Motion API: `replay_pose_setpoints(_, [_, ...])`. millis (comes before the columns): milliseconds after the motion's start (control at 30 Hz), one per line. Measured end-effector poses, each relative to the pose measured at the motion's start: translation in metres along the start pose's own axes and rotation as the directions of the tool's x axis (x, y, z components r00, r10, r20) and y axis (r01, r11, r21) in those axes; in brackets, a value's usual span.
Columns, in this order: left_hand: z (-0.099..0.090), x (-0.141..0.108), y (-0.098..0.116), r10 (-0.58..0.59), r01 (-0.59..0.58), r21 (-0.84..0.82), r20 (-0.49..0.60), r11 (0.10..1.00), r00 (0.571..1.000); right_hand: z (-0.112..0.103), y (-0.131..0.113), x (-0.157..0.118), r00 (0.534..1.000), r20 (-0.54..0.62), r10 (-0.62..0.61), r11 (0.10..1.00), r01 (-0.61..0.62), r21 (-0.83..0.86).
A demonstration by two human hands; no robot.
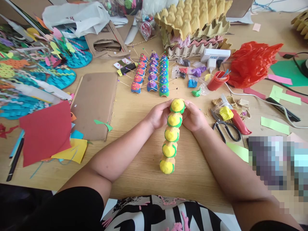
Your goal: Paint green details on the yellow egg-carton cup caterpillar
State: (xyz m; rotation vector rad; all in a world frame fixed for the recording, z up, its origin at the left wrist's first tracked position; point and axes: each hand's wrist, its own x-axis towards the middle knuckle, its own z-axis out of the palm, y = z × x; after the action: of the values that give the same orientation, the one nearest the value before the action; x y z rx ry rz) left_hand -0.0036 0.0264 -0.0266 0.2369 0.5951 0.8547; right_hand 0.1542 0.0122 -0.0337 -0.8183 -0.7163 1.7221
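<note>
A strip of several egg-carton bumps (173, 135), capped in yellow clay with green clay round the sides, runs from mid-table towards my body. My left hand (160, 115) grips its far end from the left, fingers curled against the carton. From the right, my right hand (194, 118) holds the same far end, its fingertips by the green edge of the farthest bump. Beyond my hands stand three finished caterpillars: a red and blue one (138, 78), a purple one (152, 76) and a green and blue one (164, 76), with pins sticking out.
Black scissors (226, 126) and a red-handled cutter (240, 122) lie right, near yellow clay (226, 113). Behind are a red cup (218, 81), a red plastic bag (252, 64) and stacked egg trays (192, 22). Cardboard (93, 104) and red paper (45, 131) lie left.
</note>
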Motion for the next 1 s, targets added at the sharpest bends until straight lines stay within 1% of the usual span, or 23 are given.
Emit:
replay_pose_setpoints(233, [-0.001, 0.000, 0.000, -0.031, 0.031, 0.016, 0.011, 0.999, 0.999, 0.001, -0.001, -0.002, 1.000, 0.022, 0.005, 1.000, -0.005, 0.004])
replay_pose_setpoints(433, [0.001, 0.000, 0.000, -0.017, 0.017, -0.013, 0.001, 1.000, 1.000, 0.001, 0.000, 0.002, 1.000, 0.020, 0.016, 1.000, -0.016, -0.013])
replay_pose_setpoints(633, [0.001, 0.004, -0.001, 0.061, -0.062, 0.077, 0.007, 0.995, 0.998, -0.001, 0.002, 0.006, 0.998, 0.055, 0.019, 1.000, -0.019, -0.006])
replay_pose_setpoints(733, [0.001, 0.003, -0.001, 0.075, -0.076, 0.100, 0.007, 0.992, 0.997, -0.002, 0.002, 0.008, 0.998, 0.057, 0.020, 1.000, -0.020, 0.013])
replay_pose_setpoints(800, [0.002, 0.002, 0.000, 0.078, -0.079, 0.084, 0.015, 0.993, 0.997, -0.003, 0.001, 0.009, 0.999, 0.048, 0.020, 1.000, -0.020, 0.019])
replay_pose_setpoints(1000, [0.005, -0.001, 0.002, 0.072, -0.070, -0.043, 0.035, 0.997, 0.997, -0.005, 0.001, 0.012, 0.998, 0.053, 0.042, 0.998, -0.044, 0.041])
